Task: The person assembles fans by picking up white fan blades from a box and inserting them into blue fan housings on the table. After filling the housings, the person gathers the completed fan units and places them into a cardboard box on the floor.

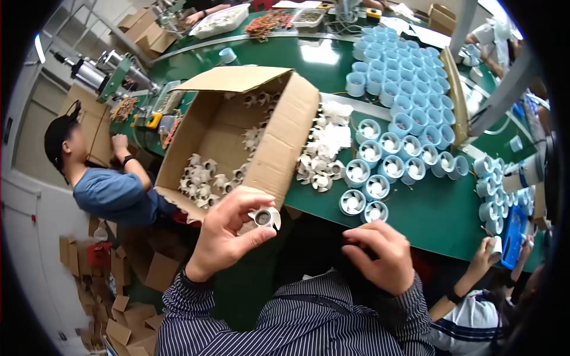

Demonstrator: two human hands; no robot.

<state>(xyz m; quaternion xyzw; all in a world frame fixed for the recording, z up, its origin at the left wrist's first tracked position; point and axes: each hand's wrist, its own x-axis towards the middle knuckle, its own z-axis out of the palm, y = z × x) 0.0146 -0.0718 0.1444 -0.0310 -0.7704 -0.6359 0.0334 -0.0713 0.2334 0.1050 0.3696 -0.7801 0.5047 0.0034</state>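
Observation:
A small white fan impeller (263, 218) with a dark round hub is pinched between the thumb and fingers of my left hand (228, 231). Just beyond it stands an open cardboard box (284, 137) with more white impellers (199, 179) inside. My right hand (380, 256) hovers off the table's front edge, loosely curled, with a gap between thumb and fingers and nothing visible in it. Closest to it are light blue round housings (375, 212) with white impellers seated in them. A loose pile of white impellers (323, 148) lies between the box and the housings.
Many light blue housings (399, 77) fill the right rear of the green table (323, 215), beside a cardboard strip (454, 101). At left a person (113, 184) sits near a press machine (107, 74). Another person's hand (484, 258) works at right, near a blue tray (515, 237).

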